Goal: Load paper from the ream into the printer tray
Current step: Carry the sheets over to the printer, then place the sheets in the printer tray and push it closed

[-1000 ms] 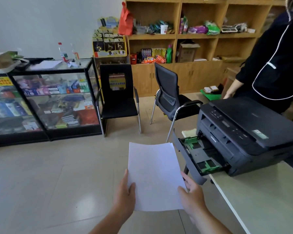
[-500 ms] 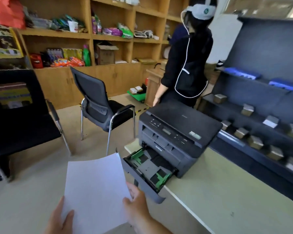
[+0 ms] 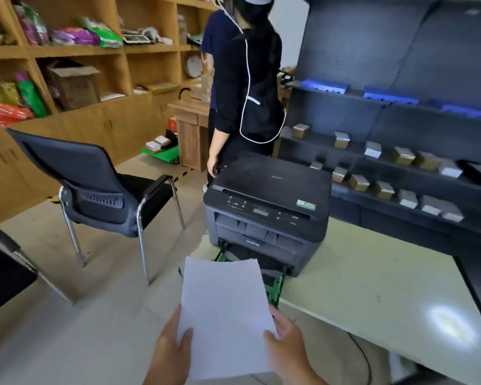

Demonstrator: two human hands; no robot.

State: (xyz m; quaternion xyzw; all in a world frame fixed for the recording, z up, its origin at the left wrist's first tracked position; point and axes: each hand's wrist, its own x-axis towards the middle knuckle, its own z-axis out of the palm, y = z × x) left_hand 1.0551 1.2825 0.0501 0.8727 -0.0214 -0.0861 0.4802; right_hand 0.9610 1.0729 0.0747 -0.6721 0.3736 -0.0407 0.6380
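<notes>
Your left hand (image 3: 170, 354) and right hand (image 3: 287, 346) pinch the side edges of a smooth white paper stack (image 3: 225, 315), flat above the pulled-out tray (image 3: 274, 287). The boxy matte-black printer (image 3: 267, 209) sits on the pale desk (image 3: 372, 295).

Pale table (image 3: 372, 287) carries black printer (image 3: 267, 207) at corner

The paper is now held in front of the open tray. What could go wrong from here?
1. The paper hides most of the open tray, so the green guides are hard to aim between; the sheets may catch on them or go in skewed.
2. Both hands, left and right, hold only the near end, so the far edge could sag and buckle against the printer.
</notes>
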